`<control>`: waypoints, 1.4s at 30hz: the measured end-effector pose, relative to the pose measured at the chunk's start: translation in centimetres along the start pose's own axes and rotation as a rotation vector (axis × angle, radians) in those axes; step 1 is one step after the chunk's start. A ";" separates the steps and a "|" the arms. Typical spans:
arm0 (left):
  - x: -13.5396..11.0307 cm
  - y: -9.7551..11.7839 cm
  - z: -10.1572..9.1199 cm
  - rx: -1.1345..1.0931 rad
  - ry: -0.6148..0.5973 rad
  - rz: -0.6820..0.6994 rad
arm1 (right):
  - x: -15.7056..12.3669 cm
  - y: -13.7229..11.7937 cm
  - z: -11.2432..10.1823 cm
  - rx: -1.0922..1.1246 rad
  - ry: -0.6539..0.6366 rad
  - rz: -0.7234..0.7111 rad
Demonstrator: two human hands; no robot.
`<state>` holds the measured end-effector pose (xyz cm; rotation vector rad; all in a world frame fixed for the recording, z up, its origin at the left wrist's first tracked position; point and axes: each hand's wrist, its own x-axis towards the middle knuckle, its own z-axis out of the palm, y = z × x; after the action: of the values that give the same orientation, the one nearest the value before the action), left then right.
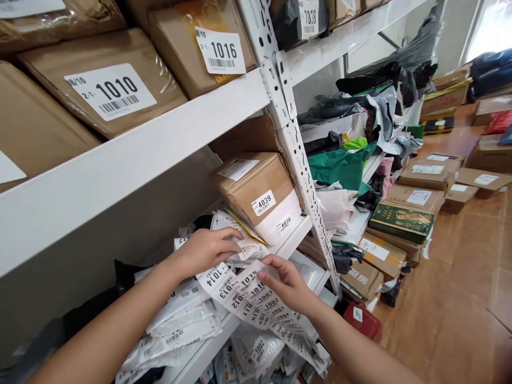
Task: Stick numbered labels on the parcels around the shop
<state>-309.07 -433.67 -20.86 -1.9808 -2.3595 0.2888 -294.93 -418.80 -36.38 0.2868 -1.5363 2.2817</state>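
My right hand [287, 282] pinches the upper edge of a long paper strip of number labels [266, 298]. The strip folds into two lengths hanging down over the shelf edge, showing 1015, 1016, 1001 on one and 1014, 1013 on the other. Beside it, my left hand [208, 248] has its fingers bent at the edge of a small white plastic parcel [253, 249], which they appear to grip. Just behind the hands stands a brown carton [256, 181] labelled 4039, above a white parcel [284, 218] labelled 4038.
White plastic parcels [180, 320] pile up on the lower shelf at left. An upper shelf beam [136, 160] crosses above my left arm, carrying cartons [116, 96]. A perforated upright [308, 181] rises to the right. Boxes [428, 170] line the wooden floor [460, 266].
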 end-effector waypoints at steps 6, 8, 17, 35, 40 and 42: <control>1.2 0.6 -1.3 -0.151 -0.148 -0.042 | 1.5 0.8 0.9 0.210 0.113 0.142; 1.8 0.8 -1.6 -0.173 -0.163 -0.088 | 2.1 1.3 1.3 0.250 0.167 0.185; 3.1 -0.2 -0.7 -0.293 -0.199 -0.273 | 4.1 2.6 1.6 0.343 0.208 0.238; 2.5 -1.2 0.6 -0.372 -0.192 -0.318 | 4.5 3.2 0.4 0.334 0.043 0.204; 3.0 -0.8 0.2 -0.407 -0.186 -0.343 | 4.4 3.1 0.8 0.324 0.179 0.212; 3.3 -0.6 0.1 -0.384 -0.199 -0.359 | 4.3 3.0 1.1 0.335 0.215 0.232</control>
<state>-310.24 -430.59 -21.12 -1.6622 -3.0304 0.0136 -300.07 -419.97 -36.91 -0.0547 -1.1294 2.6495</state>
